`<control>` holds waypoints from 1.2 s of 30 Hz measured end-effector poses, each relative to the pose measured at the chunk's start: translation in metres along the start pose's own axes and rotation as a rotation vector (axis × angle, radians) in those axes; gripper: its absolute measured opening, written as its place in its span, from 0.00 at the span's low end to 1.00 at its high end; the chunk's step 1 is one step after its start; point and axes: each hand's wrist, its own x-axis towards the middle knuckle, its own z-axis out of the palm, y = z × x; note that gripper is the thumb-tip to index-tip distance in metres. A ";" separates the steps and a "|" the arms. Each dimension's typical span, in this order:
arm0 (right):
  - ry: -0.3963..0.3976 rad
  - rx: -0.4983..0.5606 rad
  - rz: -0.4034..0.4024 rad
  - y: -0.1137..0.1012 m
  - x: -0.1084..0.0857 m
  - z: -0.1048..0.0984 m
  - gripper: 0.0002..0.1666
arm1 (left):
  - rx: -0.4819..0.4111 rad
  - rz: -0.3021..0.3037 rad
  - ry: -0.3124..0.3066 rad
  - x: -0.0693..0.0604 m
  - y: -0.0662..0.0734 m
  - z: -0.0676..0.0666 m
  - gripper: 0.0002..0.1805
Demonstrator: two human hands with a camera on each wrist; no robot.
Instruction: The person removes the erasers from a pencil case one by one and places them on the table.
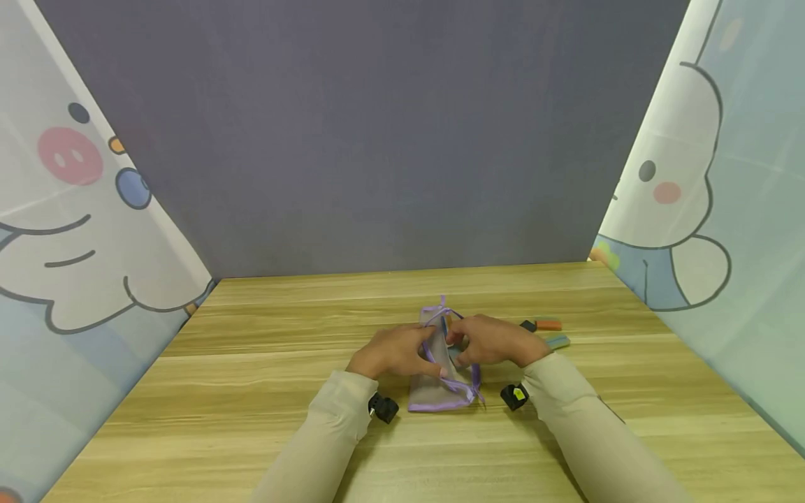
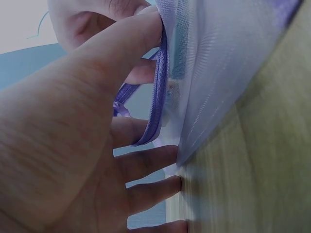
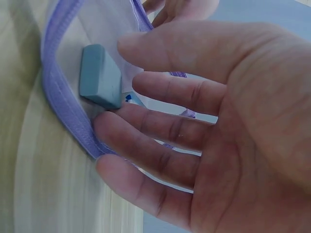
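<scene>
A see-through mesh zip pouch with purple trim lies on the table before me. My left hand, thumb and fingers spread and fairly straight, touches the purple zipper edge at the pouch's mouth. From the other side my right hand reaches over the mouth, fingers loosely bent with a gap between thumb and fingertips. Close to those fingertips, inside the pouch, sits a blue-green block like an eraser. Beside it a small white piece with blue marks shows partly. Other contents are mostly hidden by the right hand.
Right of the pouch, partly behind my right wrist, lie an orange stick-like piece and a pale green piece on the wooden table. A dark grey panel stands behind. Cartoon-printed curtains hang at both sides.
</scene>
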 end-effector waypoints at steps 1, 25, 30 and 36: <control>0.001 -0.004 -0.001 0.000 0.000 0.000 0.20 | 0.003 0.001 0.002 0.000 0.000 0.000 0.51; 0.071 -0.095 -0.080 0.000 -0.010 0.007 0.21 | 0.006 0.010 -0.004 0.002 0.004 -0.001 0.50; 0.084 -0.114 -0.101 0.000 -0.009 0.009 0.20 | -0.001 0.018 -0.002 0.001 0.004 -0.002 0.50; 0.097 -0.152 -0.118 -0.001 -0.007 0.011 0.18 | -0.003 0.009 -0.002 0.000 0.002 -0.002 0.51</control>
